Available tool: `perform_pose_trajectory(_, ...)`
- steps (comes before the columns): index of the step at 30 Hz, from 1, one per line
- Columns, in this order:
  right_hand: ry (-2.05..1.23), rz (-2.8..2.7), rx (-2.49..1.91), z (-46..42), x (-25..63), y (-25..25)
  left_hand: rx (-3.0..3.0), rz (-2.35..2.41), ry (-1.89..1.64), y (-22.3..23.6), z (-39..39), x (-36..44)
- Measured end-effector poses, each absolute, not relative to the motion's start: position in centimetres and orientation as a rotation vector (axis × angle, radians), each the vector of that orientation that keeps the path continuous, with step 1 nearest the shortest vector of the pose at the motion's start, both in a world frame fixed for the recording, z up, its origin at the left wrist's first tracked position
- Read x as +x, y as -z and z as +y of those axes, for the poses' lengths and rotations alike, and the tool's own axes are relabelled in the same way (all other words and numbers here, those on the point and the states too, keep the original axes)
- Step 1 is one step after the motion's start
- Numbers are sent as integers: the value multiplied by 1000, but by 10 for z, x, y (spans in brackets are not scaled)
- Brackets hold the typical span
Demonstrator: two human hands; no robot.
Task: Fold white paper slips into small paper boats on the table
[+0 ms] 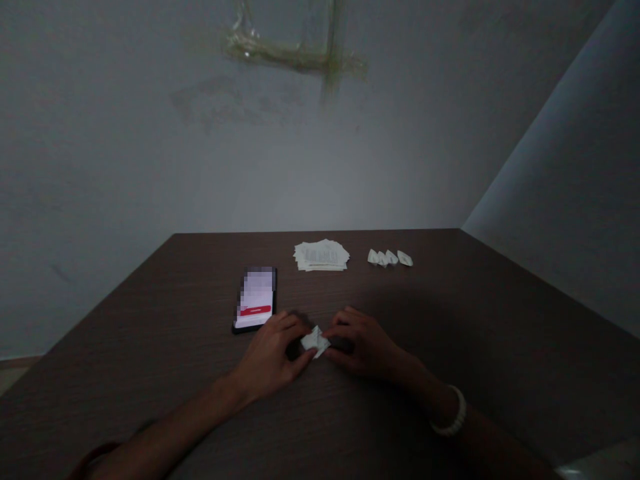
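Observation:
Between my two hands is a small folded piece of white paper point(315, 341), held just at the tabletop. My left hand point(277, 350) pinches its left side, with thumb below and fingers above. On the opposite side my right hand point(360, 343) grips the paper's right edge between thumb and fingertips. Printed marks show faintly on the paper; the exact folds are too small to tell. Farther back lies a stack of printed paper sheets point(321, 255). To its right sit several small folded papers point(384, 258) in a row, pointed in shape.
A phone point(256, 300) with a lit screen and a red bar lies just beyond my left hand. The dark brown table point(165, 320) reaches to a grey wall point(125, 160) at the back. A pale bracelet point(453, 413) circles my right wrist.

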State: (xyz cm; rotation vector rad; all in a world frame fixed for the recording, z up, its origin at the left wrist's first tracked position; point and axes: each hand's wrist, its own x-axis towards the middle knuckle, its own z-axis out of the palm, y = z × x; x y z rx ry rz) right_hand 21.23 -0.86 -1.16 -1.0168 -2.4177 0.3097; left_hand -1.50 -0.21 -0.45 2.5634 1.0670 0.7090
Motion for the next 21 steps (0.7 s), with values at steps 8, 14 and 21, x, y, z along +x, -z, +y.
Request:
perform_pose_trajectory(8,-342,-2361,-1024,-7,211,13,2422,973,-719,6,2,-15)
perform_pose_trajectory(14,-354,-2259,-1086,-2,206,18,2362,917,-728,4,2,-13)
perform_pose_trajectory(21,-559,-2081,-1110,-4,200,13,2288,930,-779,-1,2,-14)
